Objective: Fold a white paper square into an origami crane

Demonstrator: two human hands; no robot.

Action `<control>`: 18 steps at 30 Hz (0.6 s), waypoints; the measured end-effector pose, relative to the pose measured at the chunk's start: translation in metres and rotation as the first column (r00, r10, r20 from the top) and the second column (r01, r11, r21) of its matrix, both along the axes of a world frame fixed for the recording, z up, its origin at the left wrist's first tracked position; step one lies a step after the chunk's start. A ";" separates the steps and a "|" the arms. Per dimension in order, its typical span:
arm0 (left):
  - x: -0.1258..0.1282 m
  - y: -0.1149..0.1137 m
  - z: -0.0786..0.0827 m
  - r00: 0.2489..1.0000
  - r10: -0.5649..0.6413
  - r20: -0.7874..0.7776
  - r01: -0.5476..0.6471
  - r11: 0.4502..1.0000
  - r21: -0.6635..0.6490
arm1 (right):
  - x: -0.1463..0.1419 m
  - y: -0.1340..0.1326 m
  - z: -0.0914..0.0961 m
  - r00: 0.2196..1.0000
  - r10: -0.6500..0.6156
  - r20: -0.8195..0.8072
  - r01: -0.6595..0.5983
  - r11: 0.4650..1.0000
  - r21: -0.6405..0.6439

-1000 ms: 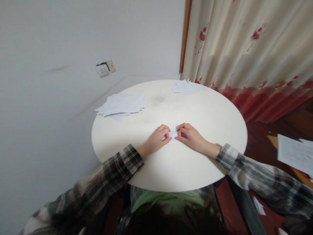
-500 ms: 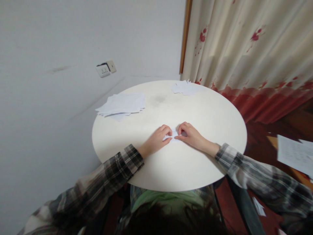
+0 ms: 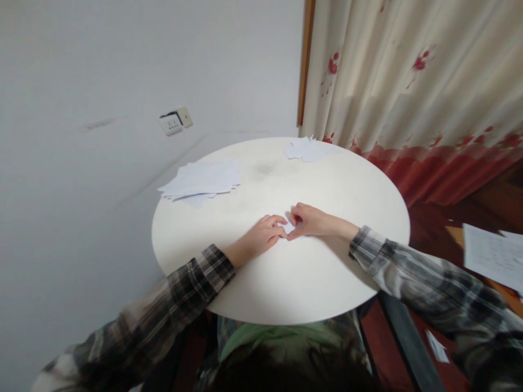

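Note:
A small piece of white paper (image 3: pixel 289 229) lies on the round white table (image 3: pixel 286 288), mostly covered by my fingers. My left hand (image 3: pixel 265 234) holds its left side, thumb and fingers curled around the edge. From the other side, my right hand (image 3: pixel 308 220) pinches the paper, with its thumb on the near edge and its index finger bent above. The two thumb tips almost meet at the near edge. Any folds in the paper are too small to make out.
A stack of white sheets (image 3: pixel 202 178) lies at the table's left, and a smaller pile of paper pieces (image 3: pixel 306 149) at the far edge. Written sheets (image 3: pixel 492 256) rest on a surface at the right. A wall socket (image 3: pixel 170 124) is beyond the table.
My hands have come closer together over the paper, the right one shifting left. Less of the paper shows between them. The whole view has shifted slightly.

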State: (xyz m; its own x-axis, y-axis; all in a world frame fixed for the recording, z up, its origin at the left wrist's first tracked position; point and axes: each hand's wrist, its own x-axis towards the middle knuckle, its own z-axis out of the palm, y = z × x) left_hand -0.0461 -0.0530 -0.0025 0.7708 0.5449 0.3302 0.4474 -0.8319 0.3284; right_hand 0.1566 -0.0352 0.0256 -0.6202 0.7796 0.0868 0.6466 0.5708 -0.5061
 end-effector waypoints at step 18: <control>-0.007 -0.003 0.004 1.000 0.020 -0.022 -0.020 1.000 0.006 | 0.026 -0.001 0.013 0.989 0.015 0.149 0.004 0.992 -0.129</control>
State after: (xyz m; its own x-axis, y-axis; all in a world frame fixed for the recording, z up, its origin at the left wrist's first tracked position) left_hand -0.0534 -0.0557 0.0014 0.7672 0.5580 0.3162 0.4708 -0.8248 0.3133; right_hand 0.1824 -0.0358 0.0383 -0.6228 0.7749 -0.1079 0.7175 0.5106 -0.4738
